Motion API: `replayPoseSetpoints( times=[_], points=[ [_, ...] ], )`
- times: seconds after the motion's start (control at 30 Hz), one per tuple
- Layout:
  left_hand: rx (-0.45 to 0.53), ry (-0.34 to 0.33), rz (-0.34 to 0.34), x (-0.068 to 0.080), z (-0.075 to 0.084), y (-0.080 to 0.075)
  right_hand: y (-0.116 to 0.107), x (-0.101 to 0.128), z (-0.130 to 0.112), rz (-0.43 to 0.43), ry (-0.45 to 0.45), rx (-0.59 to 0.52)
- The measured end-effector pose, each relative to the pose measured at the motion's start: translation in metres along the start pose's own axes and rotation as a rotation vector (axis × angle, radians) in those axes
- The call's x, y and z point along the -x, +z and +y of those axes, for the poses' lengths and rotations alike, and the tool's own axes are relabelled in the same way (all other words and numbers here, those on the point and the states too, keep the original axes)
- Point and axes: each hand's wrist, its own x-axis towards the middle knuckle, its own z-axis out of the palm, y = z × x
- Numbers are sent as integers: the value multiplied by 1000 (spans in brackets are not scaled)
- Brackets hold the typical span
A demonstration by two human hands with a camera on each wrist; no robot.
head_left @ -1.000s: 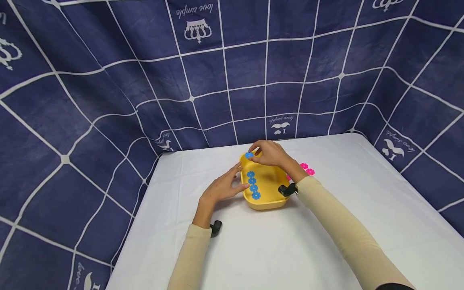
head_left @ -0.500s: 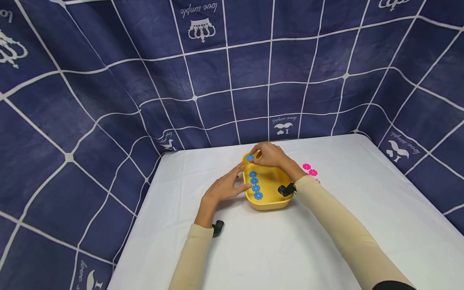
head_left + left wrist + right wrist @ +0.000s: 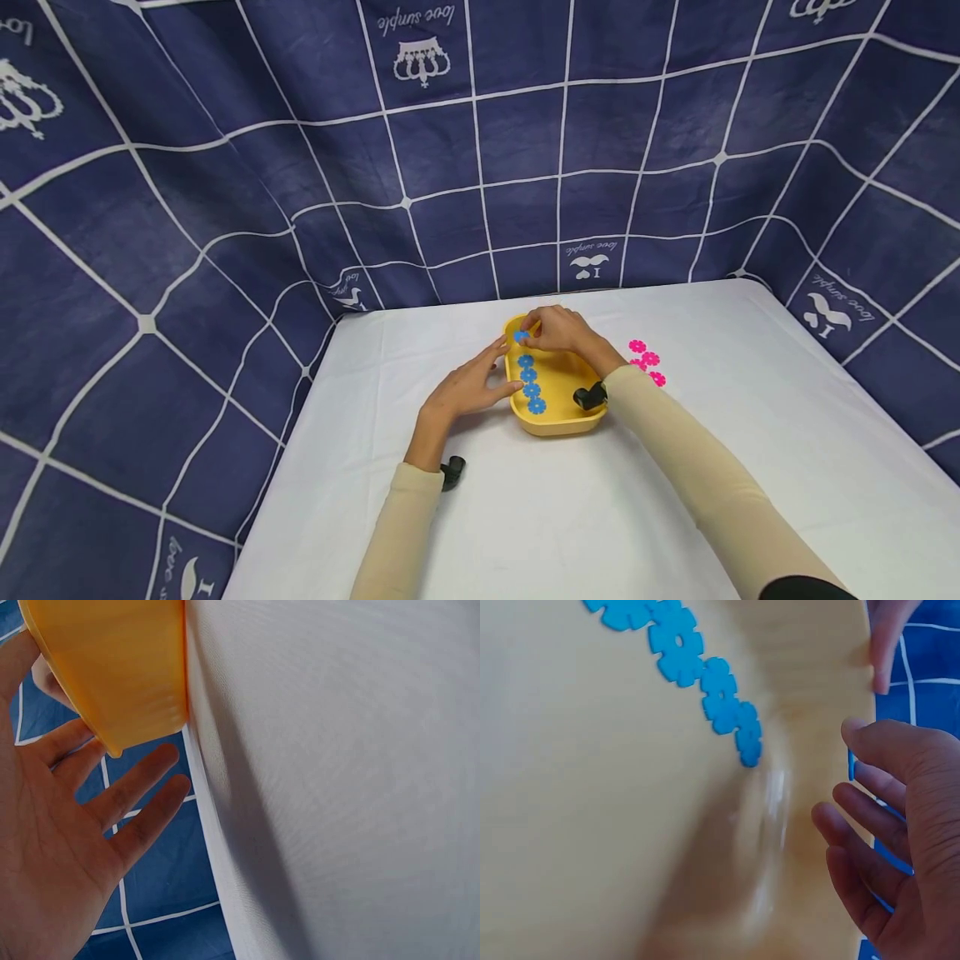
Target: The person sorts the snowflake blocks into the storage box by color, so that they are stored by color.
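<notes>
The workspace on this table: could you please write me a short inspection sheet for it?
Surface: white table.
Job's things: yellow tray holding a chain of blue flower pieces; one more blue piece at its far end.
Clutter: pink flower pieces beside the tray.
Hands: left hand open against the tray's side; right hand pinches the blue piece.
Cables: nothing seen.
Surroundings: navy checked cloth behind.

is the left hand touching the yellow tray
Touching. In the head view the left hand has its straight fingertips against the yellow tray at its left rim.
</notes>
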Motion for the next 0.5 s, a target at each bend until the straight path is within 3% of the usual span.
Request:
replayPoseSetpoints(
  times=[0.5],
  points=[
    [2,-5,2,1,1,0,17,-5,9,-30,6,30]
  ],
)
